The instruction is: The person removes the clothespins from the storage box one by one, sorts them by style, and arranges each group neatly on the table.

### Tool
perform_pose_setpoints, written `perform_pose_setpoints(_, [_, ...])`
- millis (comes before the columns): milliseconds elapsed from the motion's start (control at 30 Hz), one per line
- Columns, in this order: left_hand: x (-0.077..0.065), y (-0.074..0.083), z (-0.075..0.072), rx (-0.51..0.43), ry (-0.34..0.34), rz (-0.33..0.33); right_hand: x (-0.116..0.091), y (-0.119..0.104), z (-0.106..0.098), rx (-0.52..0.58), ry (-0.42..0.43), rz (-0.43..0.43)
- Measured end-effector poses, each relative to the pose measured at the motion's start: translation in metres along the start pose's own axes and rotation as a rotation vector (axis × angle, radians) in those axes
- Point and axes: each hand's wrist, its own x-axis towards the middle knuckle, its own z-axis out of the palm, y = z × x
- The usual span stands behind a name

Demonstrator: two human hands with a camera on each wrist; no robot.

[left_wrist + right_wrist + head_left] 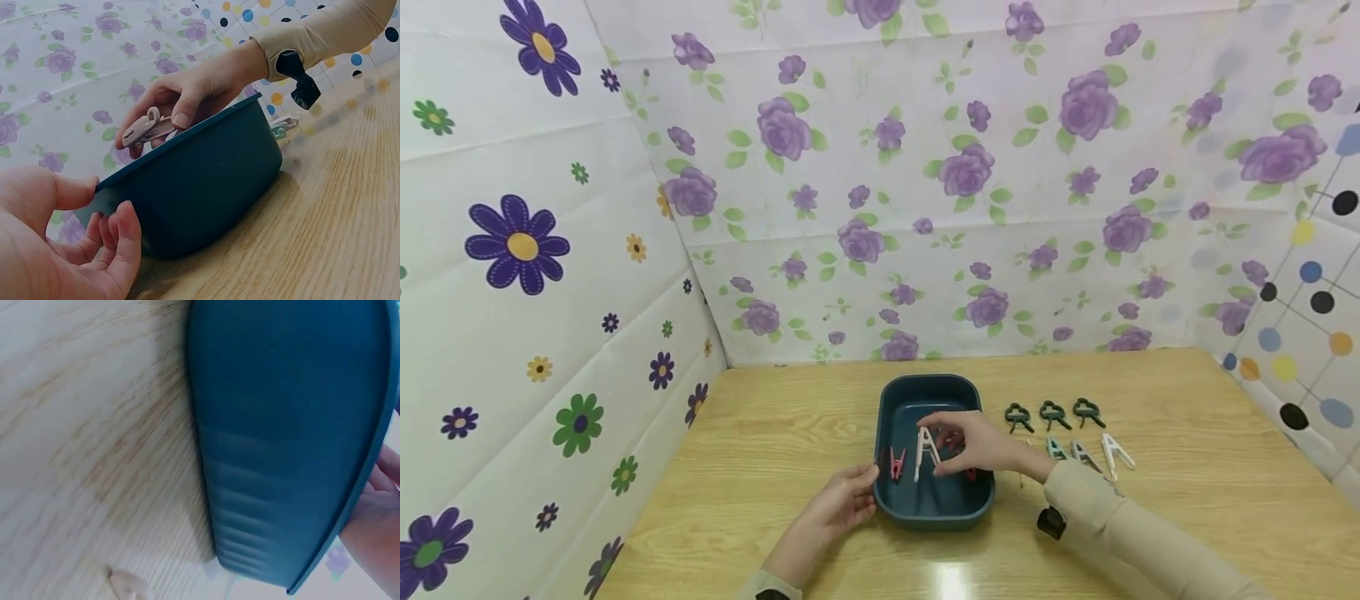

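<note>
A dark blue plastic basin sits on the wooden table with a red clothespin lying in its left half. More red shows in the basin under my right hand, mostly hidden. My left hand holds the basin's left side, thumb on the rim and fingers against the outer wall. Over the inside of the basin, my right hand pinches a pale pink clothespin between thumb and fingers. From the right wrist, the basin's outer side fills much of the view, and the hand shows only at the right edge.
To the right of the basin, three dark green clips stand in a row. Nearer lie a teal clothespin, a grey one and a white one, partly behind the right forearm. Flowered cloth walls the table's back.
</note>
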Motion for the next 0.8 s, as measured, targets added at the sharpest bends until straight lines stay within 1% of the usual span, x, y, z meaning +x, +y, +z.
perform_pose_setpoints(133, [0.000, 0.000, -0.001, 0.004, 0.016, 0.008, -0.007, 0.002, -0.007, 0.004, 0.035, 0.025])
perform_pose_setpoints(233, [0.001, 0.000, 0.000, 0.029, 0.045, 0.047, -0.013, 0.003, -0.014, -0.003, 0.061, 0.039])
perform_pose_setpoints(333, [0.001, 0.000, 0.003, 0.075, 0.073, 0.100, -0.019, 0.005, -0.021, 0.008, 0.083, 0.050])
perform_pose_setpoints(400, [0.000, 0.000, 0.005, 0.091, 0.078, 0.125, -0.023, 0.006, -0.025, 0.034, 0.094, 0.062])
perform_pose_setpoints(500, [0.000, 0.000, 0.006, 0.083, 0.070, 0.145, -0.028, 0.008, -0.031, 0.065, 0.112, 0.082])
perform_pose_setpoints(600, [0.000, 0.000, 0.007, 0.054, 0.052, 0.147, -0.034, 0.010, -0.036, 0.092, 0.120, 0.102])
perform_pose_setpoints(733, [0.000, 0.000, 0.006, 0.020, 0.027, 0.130, -0.042, 0.014, -0.041, 0.086, 0.122, 0.115])
perform_pose_setpoints(800, [0.000, 0.000, 0.006, 0.004, 0.013, 0.118, -0.047, 0.016, -0.044, 0.074, 0.128, 0.108])
